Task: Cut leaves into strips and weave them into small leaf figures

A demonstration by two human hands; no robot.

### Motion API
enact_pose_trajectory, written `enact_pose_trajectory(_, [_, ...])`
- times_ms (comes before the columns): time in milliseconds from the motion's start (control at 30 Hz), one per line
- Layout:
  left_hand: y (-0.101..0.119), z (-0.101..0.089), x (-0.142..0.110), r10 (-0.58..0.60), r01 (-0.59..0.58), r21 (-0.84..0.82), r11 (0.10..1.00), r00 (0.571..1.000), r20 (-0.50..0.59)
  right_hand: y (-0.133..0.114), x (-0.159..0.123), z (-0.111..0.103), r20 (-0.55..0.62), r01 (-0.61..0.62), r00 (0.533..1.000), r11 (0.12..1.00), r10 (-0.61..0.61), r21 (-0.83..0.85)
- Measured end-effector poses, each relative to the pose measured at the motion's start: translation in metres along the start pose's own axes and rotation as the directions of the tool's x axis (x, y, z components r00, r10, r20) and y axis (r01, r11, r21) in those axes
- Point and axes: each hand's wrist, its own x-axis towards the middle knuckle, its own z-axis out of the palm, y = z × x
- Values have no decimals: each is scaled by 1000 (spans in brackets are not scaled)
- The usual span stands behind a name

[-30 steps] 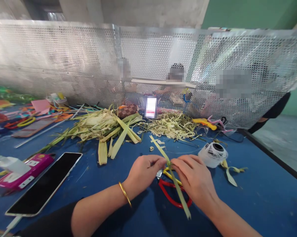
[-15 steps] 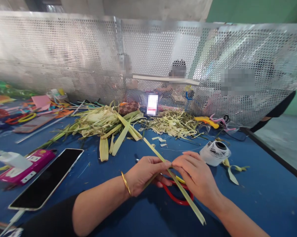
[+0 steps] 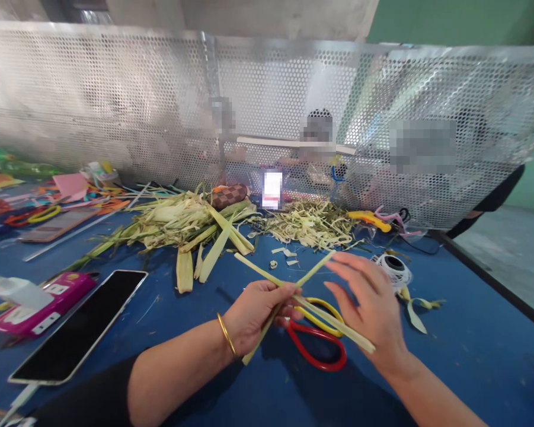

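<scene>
My left hand (image 3: 267, 311) pinches two narrow pale-green corn husk strips (image 3: 313, 268) where they cross in an X, thumb on top. One strip runs toward the lower right; the other slants up right. My right hand (image 3: 367, 296) is open, its fingers apart, beside the upper strip's tip; whether a fingertip touches it I cannot tell. Below the left hand are scissors with red and yellow handles (image 3: 316, 350). Their blades are mostly hidden behind the hand, so I cannot tell if the fingers touch them.
Ahead lie a husk pile (image 3: 173, 222) and a heap of thin shreds (image 3: 309, 225). A spool of white thread (image 3: 393, 270) is at right. To the left are a phone (image 3: 80, 326) and a magenta power strip (image 3: 44, 302). A perforated metal screen (image 3: 160, 107) stands behind; people show through it.
My right hand has released the crossing, moved up right, and its fingers have spread. The second strip now points up right, and the long strip has turned flatter. My left hand keeps its pinch.
</scene>
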Motion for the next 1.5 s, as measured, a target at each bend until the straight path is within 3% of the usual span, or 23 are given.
enact_pose_trajectory(67, [2, 1, 0, 37, -41, -103, 994, 999, -34, 1, 0, -4, -143, -187, 971, 982, 191, 40])
enact_pose_trajectory(133, [5, 2, -1, 76, -85, -175, 981, 996, -53, 0, -2, -5, -240, -384, 880, 911, 410, 150])
enact_pose_trajectory(167, [5, 3, -1, 95, -106, -201, 974, 993, -63, -1, -4, -5, -265, -435, 840, 880, 473, 191])
enact_pose_trajectory(200, [6, 3, -2, 110, -123, -219, 968, 991, -73, -4, -5, -5, -262, -442, 833, 871, 487, 215])
enact_pose_trajectory(267, [6, 5, -2, 131, -147, -235, 961, 988, -84, -13, -8, -1, -142, -353, 909, 905, 392, 235])
enact_pose_trajectory(300, [6, 6, -3, 138, -155, -239, 959, 987, -85, -19, -9, 3, -1, -293, 953, 918, 305, 267])
enact_pose_trajectory(333, [5, 7, -3, 142, -158, -241, 957, 986, -84, -26, -11, 7, 177, -296, 952, 900, 251, 319])
enact_pose_trajectory(400, [3, 9, -4, 145, -160, -248, 955, 986, -79, -39, -14, 18, 455, -441, 853, 818, 255, 368])
enact_pose_trajectory(467, [-1, 9, -4, 147, -160, -250, 955, 987, -71, -49, -17, 29, 581, -599, 749, 702, 320, 386])
enact_pose_trajectory(567, [-6, 7, -4, 135, -137, -215, 967, 991, -21, -56, -19, 42, 659, -776, 614, 486, 433, 403])
enact_pose_trajectory(667, [-7, 5, -3, 125, -124, -187, 974, 992, -6, -58, -21, 45, 673, -820, 572, 349, 469, 454])
enact_pose_trajectory(733, [-5, 5, -2, 140, -145, -187, 972, 989, -36, -59, -22, 44, 656, -812, 584, 331, 478, 481])
enact_pose_trajectory(867, [-3, 5, -2, 150, -169, -197, 966, 983, -107, -60, -25, 39, 648, -796, 603, 392, 465, 461])
enact_pose_trajectory(1167, [-6, 5, -2, 121, -146, -185, 972, 983, -141, -62, -26, 34, 569, -599, 753, 702, 330, 385])
enact_pose_trajectory(1267, [-3, 3, -1, 123, -146, -198, 969, 985, -122, -57, -24, 25, 506, -411, 835, 858, 218, 308])
enact_pose_trajectory(1367, [1, 1, -2, 116, -133, -217, 967, 989, -90, -45, -18, 14, 262, -133, 960, 985, 99, 114])
enact_pose_trajectory(1433, [2, 1, -2, 97, -107, -220, 970, 994, -55, -35, -13, 11, 167, -43, 985, 997, 52, -61])
enact_pose_trajectory(1500, [2, 1, -2, 89, -96, -201, 975, 995, -44, -28, -10, 11, 244, -7, 969, 994, 35, -112])
